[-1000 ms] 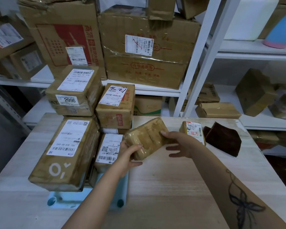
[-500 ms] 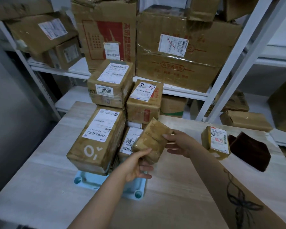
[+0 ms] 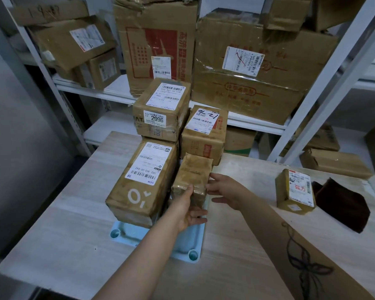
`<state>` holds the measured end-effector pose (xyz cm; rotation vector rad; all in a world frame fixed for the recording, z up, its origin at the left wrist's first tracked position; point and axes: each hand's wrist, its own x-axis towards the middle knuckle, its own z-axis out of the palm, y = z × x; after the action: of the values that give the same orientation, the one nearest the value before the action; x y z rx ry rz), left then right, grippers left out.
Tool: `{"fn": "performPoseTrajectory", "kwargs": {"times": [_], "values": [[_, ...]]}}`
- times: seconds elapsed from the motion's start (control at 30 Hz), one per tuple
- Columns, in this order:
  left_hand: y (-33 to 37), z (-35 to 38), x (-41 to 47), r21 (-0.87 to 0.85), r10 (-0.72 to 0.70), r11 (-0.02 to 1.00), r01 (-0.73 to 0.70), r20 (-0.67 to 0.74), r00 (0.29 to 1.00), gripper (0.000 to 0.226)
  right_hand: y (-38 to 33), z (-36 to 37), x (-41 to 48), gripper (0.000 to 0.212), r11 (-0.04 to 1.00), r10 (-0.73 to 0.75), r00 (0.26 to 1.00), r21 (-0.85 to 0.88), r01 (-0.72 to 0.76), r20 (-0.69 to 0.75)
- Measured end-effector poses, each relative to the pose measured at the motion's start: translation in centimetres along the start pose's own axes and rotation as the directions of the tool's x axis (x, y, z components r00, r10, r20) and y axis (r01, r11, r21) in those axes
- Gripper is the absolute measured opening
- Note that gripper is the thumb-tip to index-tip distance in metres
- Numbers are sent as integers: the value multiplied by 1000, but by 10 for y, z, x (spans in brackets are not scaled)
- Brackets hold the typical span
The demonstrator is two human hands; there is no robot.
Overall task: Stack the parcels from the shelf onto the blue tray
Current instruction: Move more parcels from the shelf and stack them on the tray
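Held aloft a moment ago, the small taped parcel [image 3: 193, 174] is now settling on the stack [image 3: 143, 176] on the blue tray [image 3: 128, 234], left hand [image 3: 187, 210] gripping its near end, right hand [image 3: 227, 191] spreading open beside it.

dark cloth [image 3: 342, 204] on wooden table [image 3: 236, 263]

Printed "2996" in bold black on the front sticker of the top box [image 3: 160, 109]; on its upper label, read roughly as "502-303-00-036". Printed "502 303 00 042", upside down, on the label of the long box [image 3: 139, 180] along the left edge of the tray [image 3: 126, 234], with a white "O" mark nearer. Handwritten "12-%", upside down, on the middle box [image 3: 204, 135]. Scrawled "1-9-87" on the corner carton [image 3: 50, 11], top left of the shelf [image 3: 91, 87]. Stamped red Chinese characters on the tall carton [image 3: 156, 46] and wide carton [image 3: 258, 83]. Labelled in red, too small to read, on the small box [image 3: 294, 191] near the right edge of the tabletop [image 3: 236, 245].
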<state>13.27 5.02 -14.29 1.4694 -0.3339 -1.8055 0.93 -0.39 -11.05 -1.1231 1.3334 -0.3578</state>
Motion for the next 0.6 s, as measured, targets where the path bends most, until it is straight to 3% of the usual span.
{"fn": "performPoseTrajectory", "kwargs": {"times": [0.17, 0.27, 0.43, 0.6], "values": [[2, -3, 2, 48, 5, 999, -3, -53, 999, 49, 0, 8, 1, 43, 1000, -25, 999, 2, 25, 37], [5, -4, -1, 70, -16, 997, 19, -47, 999, 55, 0, 11, 3, 43, 1000, -18, 1000, 13, 18, 18], [1, 2, -9, 155, -85, 985, 74, 68, 994, 53, 0, 13, 3, 29, 998, 34, 995, 54, -29, -91], [-3, 12, -9, 276, -127, 958, 83, 146, 981, 28, 4, 9, -8, 7, 989, 49, 985, 143, -25, -165]]}}
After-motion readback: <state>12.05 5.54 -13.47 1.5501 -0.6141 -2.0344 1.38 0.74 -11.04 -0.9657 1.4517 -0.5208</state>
